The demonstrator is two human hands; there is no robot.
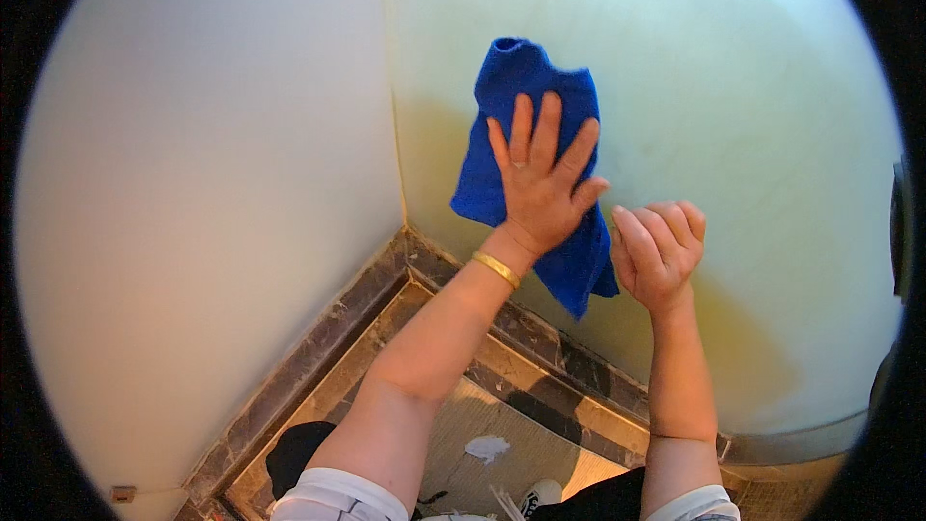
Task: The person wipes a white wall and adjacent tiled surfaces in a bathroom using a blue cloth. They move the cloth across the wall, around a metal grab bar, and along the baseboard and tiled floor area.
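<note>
A blue cloth [535, 79] lies spread against the pale wall [723, 123], close to the corner. My left hand [546, 174] is flat on it with the fingers spread, pressing the cloth to the wall; a gold bangle circles that wrist. To its right, my right hand [658, 250] is curled into a fist at the wall, beside the cloth's right edge. Nothing shows in the fist. The palm sides of both hands are hidden.
A white wall [217, 123] meets the other wall at the left. Dark marble skirting [311, 347] runs along both bases. On the floor below are a beige mat [470, 427] with a white scrap [487, 448] and a black-and-white shoe [542, 496].
</note>
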